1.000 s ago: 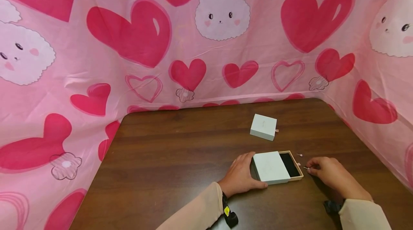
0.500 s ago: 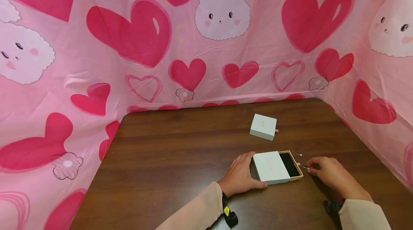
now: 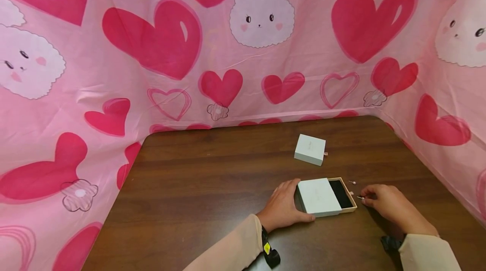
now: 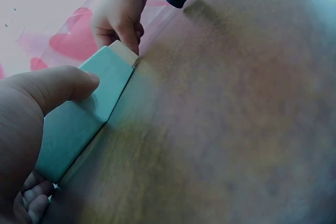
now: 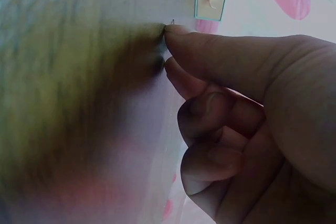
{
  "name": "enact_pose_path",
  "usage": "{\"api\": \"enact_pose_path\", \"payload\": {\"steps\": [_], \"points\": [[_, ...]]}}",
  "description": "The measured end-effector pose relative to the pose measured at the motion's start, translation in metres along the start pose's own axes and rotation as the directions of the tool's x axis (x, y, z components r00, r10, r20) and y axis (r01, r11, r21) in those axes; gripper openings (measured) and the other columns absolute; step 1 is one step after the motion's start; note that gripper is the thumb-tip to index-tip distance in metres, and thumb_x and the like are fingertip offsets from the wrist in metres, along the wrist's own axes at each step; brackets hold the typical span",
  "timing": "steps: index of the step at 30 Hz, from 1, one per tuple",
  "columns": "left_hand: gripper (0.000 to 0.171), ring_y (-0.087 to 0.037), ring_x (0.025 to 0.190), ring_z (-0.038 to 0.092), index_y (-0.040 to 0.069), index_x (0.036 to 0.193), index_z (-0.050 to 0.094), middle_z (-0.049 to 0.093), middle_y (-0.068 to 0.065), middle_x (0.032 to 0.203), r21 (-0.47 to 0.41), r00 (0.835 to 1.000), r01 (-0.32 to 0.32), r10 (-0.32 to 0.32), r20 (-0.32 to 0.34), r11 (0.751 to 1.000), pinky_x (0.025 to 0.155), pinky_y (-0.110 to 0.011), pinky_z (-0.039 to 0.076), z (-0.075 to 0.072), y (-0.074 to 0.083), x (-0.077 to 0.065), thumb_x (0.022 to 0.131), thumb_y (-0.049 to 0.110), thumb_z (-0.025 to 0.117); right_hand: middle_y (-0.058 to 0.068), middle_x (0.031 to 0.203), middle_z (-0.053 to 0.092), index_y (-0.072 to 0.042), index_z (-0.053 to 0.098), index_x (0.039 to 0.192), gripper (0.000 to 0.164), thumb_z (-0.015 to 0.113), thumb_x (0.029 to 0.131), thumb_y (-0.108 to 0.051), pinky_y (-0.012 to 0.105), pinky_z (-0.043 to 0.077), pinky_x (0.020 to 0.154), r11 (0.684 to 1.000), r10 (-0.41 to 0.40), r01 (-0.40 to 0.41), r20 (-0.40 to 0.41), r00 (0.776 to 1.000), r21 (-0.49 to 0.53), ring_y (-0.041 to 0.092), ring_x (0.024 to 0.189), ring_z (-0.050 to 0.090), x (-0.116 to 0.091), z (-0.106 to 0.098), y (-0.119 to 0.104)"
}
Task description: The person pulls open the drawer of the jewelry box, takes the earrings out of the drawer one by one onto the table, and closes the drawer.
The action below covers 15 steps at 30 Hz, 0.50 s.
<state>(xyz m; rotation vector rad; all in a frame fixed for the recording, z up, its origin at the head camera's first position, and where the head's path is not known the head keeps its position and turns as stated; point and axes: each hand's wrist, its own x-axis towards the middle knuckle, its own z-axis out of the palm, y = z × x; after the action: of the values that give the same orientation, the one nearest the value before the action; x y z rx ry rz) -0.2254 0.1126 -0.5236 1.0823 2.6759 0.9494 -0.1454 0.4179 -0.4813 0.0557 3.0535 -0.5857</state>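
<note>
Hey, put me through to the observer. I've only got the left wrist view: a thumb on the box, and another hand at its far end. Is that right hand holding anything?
Observer: Yes, the head view shows the right hand pinching a thin, pin-like piece.
Operator: Okay, and what colour is the inside of the pulled-out drawer?
Observer: Black, in the part that shows from above.
Operator: Anything small lying loose nearby?
Observer: Yes, a small stud-like piece with a pale pinkish end lies on the table, close to the right hand.
</note>
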Motion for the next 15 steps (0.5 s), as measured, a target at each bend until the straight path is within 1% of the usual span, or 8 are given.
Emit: {"api": "enact_pose_path", "payload": {"steps": [10, 15], "points": [[0.103, -0.012, 0.127, 0.042, 0.015, 0.147, 0.037, 0.047, 0.004, 0.139, -0.007, 1.0, -0.003, 0.003, 0.001, 1.0, 0.106, -0.036, 0.034, -0.0013, 0.001, -0.0007, 0.066, 0.064, 0.079, 0.001, 0.079, 0.066, -0.007, 0.07, 0.086, 0.007, 0.075, 0.081, -0.008, 0.047, 0.048, 0.07, 1.0, -0.018, 0.018, -0.013, 1.0, -0.007, 0.018, 0.072, 0.058, -0.0011, -0.0008, 0.001], [0.103, -0.012, 0.127, 0.042, 0.015, 0.146, 0.037, 0.046, 0.004, 0.139, -0.009, 1.0, 0.004, -0.004, 0.001, 1.0, 0.106, -0.036, 0.034, -0.0016, 0.0012, -0.0006, 0.066, 0.064, 0.079, 0.001, 0.08, 0.066, -0.007, 0.07, 0.086, 0.007, 0.075, 0.082, -0.009, 0.047, 0.048, 0.071, 1.0, -0.02, 0.02, -0.006, 1.0, -0.012, 0.019, 0.072, 0.059, -0.0006, -0.0021, 0.0014]]}}
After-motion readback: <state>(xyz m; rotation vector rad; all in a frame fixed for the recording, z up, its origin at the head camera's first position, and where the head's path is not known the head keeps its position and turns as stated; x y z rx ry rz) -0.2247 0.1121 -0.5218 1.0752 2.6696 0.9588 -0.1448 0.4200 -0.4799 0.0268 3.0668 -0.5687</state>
